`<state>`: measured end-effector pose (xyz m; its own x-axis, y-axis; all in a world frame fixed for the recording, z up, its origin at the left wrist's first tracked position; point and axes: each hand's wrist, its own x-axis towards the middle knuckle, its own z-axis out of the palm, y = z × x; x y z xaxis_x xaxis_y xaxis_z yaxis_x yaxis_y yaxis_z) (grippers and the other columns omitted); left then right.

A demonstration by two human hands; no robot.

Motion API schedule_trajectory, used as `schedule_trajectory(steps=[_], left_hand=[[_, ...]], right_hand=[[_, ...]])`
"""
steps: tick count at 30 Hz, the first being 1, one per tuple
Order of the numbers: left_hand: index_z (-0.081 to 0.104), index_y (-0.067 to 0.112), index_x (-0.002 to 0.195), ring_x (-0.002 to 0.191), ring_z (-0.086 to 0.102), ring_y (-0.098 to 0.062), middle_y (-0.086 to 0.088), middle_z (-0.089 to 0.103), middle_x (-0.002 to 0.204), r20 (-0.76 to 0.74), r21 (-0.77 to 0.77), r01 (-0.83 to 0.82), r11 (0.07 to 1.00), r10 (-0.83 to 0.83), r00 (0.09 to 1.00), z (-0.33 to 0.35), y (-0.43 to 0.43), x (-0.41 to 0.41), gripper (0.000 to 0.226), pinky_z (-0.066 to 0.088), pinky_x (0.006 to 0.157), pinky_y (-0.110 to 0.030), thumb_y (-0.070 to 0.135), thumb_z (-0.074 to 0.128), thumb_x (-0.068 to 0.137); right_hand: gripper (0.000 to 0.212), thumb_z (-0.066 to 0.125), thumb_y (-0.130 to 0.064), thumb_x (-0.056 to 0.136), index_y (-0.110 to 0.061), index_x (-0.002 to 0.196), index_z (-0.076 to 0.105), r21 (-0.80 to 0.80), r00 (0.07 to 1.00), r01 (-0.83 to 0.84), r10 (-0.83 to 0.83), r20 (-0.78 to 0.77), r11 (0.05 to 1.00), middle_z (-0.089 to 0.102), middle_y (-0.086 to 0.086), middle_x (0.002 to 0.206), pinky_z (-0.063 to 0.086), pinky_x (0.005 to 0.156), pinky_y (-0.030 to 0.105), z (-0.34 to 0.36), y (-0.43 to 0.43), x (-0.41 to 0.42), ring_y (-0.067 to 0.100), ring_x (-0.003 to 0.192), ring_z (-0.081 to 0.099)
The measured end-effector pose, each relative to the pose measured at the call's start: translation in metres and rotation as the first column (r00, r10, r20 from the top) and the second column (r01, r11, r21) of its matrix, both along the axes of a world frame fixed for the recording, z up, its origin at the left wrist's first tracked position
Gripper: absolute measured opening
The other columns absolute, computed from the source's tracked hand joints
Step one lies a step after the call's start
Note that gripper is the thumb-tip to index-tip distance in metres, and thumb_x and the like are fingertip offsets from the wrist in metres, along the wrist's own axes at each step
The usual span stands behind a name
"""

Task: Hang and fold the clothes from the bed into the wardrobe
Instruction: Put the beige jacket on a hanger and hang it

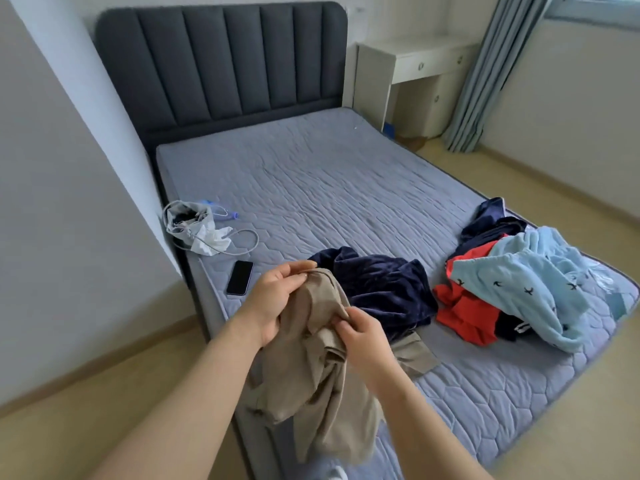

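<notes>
Over the near corner of the grey quilted mattress (346, 185) we hold a crumpled beige cotton garment (311, 368) up in both hands, most of it hanging below them and past the bed's edge, while one end trails onto the mattress just right of our wrist. Our left hand (277, 299) pinches its top edge between thumb and curled fingers. Our right hand (363, 341), slightly lower, grips a fold in the cloth the same way.

Just behind the beige garment a dark navy velvet garment (381, 285) lies heaped on the mattress. Further right a red garment (460, 306) sits partly under a light blue garment printed with small dark birds (526, 282), near the bed's right edge.

A black smartphone (239, 277) lies flat by the left edge, and beyond it a white bag with cables (194, 226).
</notes>
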<state>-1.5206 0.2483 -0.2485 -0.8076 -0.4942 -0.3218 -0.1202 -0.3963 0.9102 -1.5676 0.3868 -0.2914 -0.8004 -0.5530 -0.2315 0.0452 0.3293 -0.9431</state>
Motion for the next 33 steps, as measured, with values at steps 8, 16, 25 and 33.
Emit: schedule_trajectory(steps=[8, 16, 25, 33], left_hand=[[0.05, 0.032, 0.119, 0.106, 0.055, -0.005, 0.008, 0.056, 0.116, 0.132, -0.29, 0.374, 0.881, -0.35, 0.927, -0.019, -0.007, 0.023, 0.059, 0.047, 0.085, -0.016, 0.003, 0.073, 0.073], [0.055, 0.024, 0.075, 0.078, 0.052, -0.018, 0.008, 0.056, 0.072, 0.487, -0.614, 0.392, 0.685, -0.062, 0.871, -0.066, -0.001, 0.026, 0.016, 0.037, 0.066, -0.026, 0.014, 0.05, 0.085], [0.058, 0.01, 0.103, 0.07, 0.057, -0.024, -0.016, 0.059, 0.077, 0.399, 0.096, -0.452, 0.887, 0.382, 0.834, -0.034, -0.035, -0.002, 0.021, 0.049, 0.068, -0.032, 0.007, 0.04, 0.094], [0.063, -0.003, 0.084, 0.064, 0.065, -0.021, -0.015, 0.065, 0.073, 0.116, 0.449, -0.048, 0.892, -0.006, 0.993, 0.057, 0.011, -0.029, 0.025, 0.056, 0.064, -0.03, 0.016, 0.049, 0.093]], right_hand=[[0.019, 0.043, -0.009, 0.095, -0.006, 0.078, 0.051, -0.249, 0.949, 0.264, -0.206, 0.237, 0.932, 0.047, 0.009, 0.077, 0.039, 0.067, 0.036, 0.049, -0.023, -0.016, 0.022, 0.073, 0.043], [0.012, 0.05, -0.018, 0.095, -0.012, 0.085, 0.054, -0.378, 0.915, 0.283, -0.129, 0.383, 0.882, 0.045, 0.007, 0.076, 0.038, 0.066, 0.035, 0.064, -0.022, -0.023, 0.021, 0.072, 0.043], [0.015, 0.049, -0.009, 0.093, -0.014, 0.099, 0.062, -0.071, 0.867, 0.486, -0.471, 0.162, 0.871, 0.061, 0.002, 0.074, 0.043, 0.059, 0.026, 0.032, 0.012, -0.034, 0.014, 0.062, 0.053], [0.068, 0.072, -0.001, 0.074, -0.032, 0.126, 0.043, -0.189, 0.963, -0.203, 0.231, 0.137, 0.961, 0.056, -0.004, 0.118, 0.054, 0.083, 0.027, 0.034, 0.0, -0.015, 0.013, 0.106, 0.059]])
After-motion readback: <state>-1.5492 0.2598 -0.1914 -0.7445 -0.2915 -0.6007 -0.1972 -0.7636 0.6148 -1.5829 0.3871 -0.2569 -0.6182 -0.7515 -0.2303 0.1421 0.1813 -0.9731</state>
